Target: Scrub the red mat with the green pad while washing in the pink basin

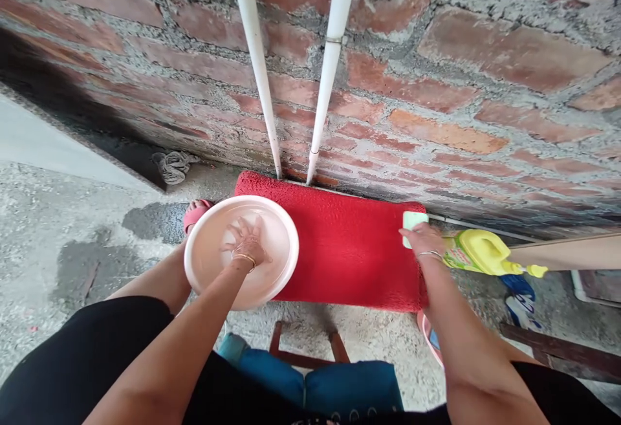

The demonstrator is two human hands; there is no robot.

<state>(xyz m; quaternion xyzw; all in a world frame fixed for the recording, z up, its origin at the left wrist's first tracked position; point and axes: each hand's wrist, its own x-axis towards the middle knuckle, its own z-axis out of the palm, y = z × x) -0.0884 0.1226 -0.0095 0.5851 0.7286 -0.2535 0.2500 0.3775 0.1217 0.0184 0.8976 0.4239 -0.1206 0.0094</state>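
Note:
My left hand [246, 248] is inside a pale pink basin [290, 244], its fingers spread in what looks like clear water. The basin sits on the left end of a red, towel-like cover [349, 250] over a low bench or table. At the right end of that cover, my right hand [427, 239] grips a pale green rectangular block [415, 218] with rounded corners. Whether it is soap or a sponge I cannot tell. A yellow detergent bottle [478, 251] with a handle is just right of my right hand.
Two white pipes [323, 82] run down the brick wall [427, 76] behind the red cover. A grey rag [173, 166] lies on the floor at left, near a slab. Below my right forearm a pink container [427, 334] is partly hidden. Blue-and-white footwear [521, 299] and dark wood are at right.

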